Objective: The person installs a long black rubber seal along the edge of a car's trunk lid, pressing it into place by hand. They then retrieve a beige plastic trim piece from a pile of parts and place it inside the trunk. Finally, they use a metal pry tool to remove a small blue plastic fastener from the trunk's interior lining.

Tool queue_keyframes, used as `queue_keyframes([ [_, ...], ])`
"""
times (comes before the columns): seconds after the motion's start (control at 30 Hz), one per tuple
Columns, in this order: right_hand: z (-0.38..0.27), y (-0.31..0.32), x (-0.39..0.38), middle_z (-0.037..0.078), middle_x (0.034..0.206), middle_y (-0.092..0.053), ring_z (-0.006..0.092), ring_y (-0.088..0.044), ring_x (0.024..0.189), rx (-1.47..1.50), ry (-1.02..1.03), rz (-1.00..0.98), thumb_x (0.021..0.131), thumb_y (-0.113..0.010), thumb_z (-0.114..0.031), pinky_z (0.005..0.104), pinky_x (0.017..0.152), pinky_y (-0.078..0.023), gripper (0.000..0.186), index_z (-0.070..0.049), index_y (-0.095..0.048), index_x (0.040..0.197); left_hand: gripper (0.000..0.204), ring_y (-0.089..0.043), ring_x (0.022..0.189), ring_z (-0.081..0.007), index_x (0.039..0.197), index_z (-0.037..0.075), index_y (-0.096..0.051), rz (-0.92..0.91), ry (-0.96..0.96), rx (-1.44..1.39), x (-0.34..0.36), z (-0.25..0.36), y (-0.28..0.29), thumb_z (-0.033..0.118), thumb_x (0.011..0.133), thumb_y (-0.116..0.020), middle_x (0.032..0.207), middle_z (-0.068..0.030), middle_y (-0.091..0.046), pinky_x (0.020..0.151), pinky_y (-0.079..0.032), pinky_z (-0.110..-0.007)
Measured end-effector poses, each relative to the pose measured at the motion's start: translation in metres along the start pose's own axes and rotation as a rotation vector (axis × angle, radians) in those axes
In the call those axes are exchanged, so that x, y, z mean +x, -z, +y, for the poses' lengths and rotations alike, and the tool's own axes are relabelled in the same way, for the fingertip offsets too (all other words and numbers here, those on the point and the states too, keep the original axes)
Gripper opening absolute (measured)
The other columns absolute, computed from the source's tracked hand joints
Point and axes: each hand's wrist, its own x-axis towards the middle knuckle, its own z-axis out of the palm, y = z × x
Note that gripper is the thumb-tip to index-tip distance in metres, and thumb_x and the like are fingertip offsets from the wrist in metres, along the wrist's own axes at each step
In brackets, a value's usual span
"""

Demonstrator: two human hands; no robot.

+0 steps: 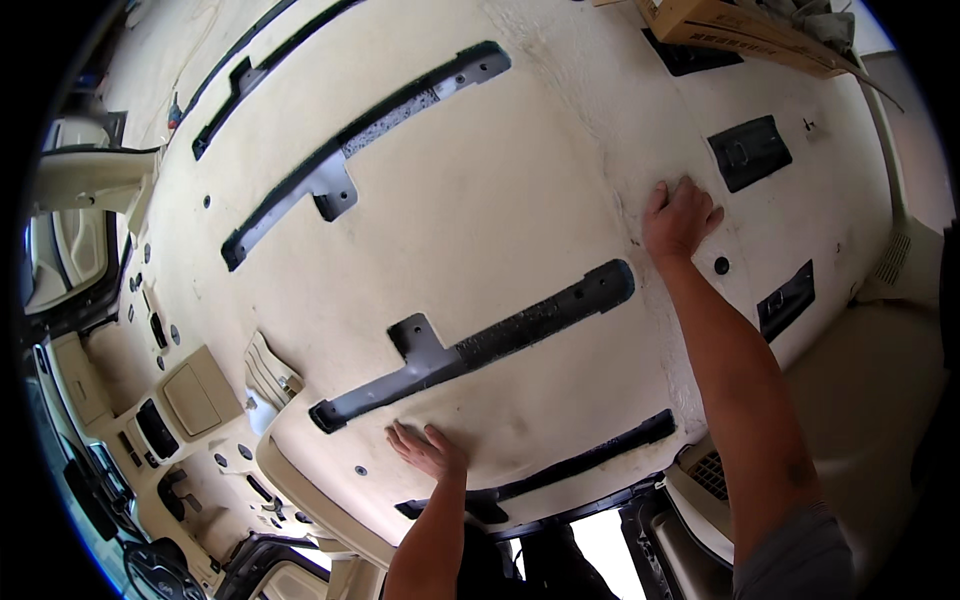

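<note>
Beige floor carpet [480, 210] covers the floor of a vehicle, with long dark slots cut through it. My left hand [428, 452] lies flat on it with its fingers spread, just below the nearer-middle slot [470, 350] and its metal rail. Farther up and to the right, my right hand [682, 220] presses on the carpet beside a wrinkled seam. Its fingers are bent and somewhat apart, with the tips partly hidden; I see nothing in it. A black round hole [722, 265] and a black square cutout [750, 153] are close to that hand.
A cardboard box [745, 38] holding grey material stands at the far right. Dashboard and console parts [190, 400] line the left, with a loose beige trim piece [270, 370] by the carpet edge. Another slot [590, 455] runs near my legs, by an open doorway.
</note>
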Motion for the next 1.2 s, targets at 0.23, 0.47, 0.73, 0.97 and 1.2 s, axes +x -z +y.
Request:
queue_keyframes([
  [0.23, 0.001, 0.005, 0.004, 0.016, 0.112, -0.062, 0.0355, -0.047, 0.120, 0.130, -0.027, -0.058, 0.090, -0.062, -0.035, 0.0688, 0.117, -0.014, 0.044, 0.000, -0.060, 0.116, 0.082, -0.026, 0.148, -0.0465, 0.153, 0.000, -0.035, -0.040, -0.016, 0.040, 0.002, 0.004, 0.010, 0.063, 0.100, -0.036, 0.159, -0.0305, -0.028, 0.118, -0.022, -0.060],
  [0.47, 0.006, 0.006, 0.009, 0.019, 0.112, -0.061, 0.0393, -0.048, 0.120, 0.184, -0.034, -0.085, 0.087, -0.062, -0.034, 0.0726, 0.115, -0.014, 0.046, 0.002, -0.059, 0.116, 0.066, -0.027, 0.147, -0.0479, 0.150, -0.003, -0.036, -0.096, -0.376, 0.163, 0.035, 0.072, 0.017, 0.022, 0.092, -0.055, 0.159, -0.0299, -0.029, 0.117, -0.022, -0.062],
  [0.73, 0.005, 0.013, 0.015, 0.020, 0.112, -0.058, 0.0412, -0.046, 0.117, 0.236, -0.045, -0.138, 0.088, -0.059, -0.036, 0.0721, 0.113, -0.015, 0.048, 0.004, -0.056, 0.114, 0.065, -0.039, 0.143, -0.0428, 0.148, -0.003, -0.043, 0.058, -1.009, -0.272, 0.251, 0.540, -0.092, 0.016, 0.092, -0.067, 0.159, -0.0290, -0.035, 0.115, -0.027, -0.057],
  [0.97, 0.008, 0.005, 0.010, 0.018, 0.107, -0.060, 0.0390, -0.047, 0.117, 0.235, -0.063, -0.104, 0.085, -0.061, -0.037, 0.0711, 0.116, -0.009, 0.045, 0.001, -0.060, 0.109, 0.055, -0.055, 0.122, -0.0474, 0.146, 0.012, -0.051, -0.126, -0.904, 0.039, 0.348, 0.720, -0.120, 0.038, 0.097, -0.056, 0.144, -0.0288, -0.048, 0.099, -0.049, -0.054],
  [1.2, 0.004, 0.006, 0.012, 0.015, 0.107, -0.058, 0.0390, -0.047, 0.114, 0.235, -0.029, -0.117, 0.085, -0.060, -0.036, 0.0715, 0.116, -0.011, 0.045, 0.001, -0.059, 0.108, 0.031, -0.068, 0.097, -0.0419, 0.095, 0.006, -0.072, -0.097, -0.766, 0.001, 0.364, 0.684, -0.120, 0.035, 0.090, -0.064, 0.110, -0.0229, -0.065, 0.083, -0.056, -0.051],
])
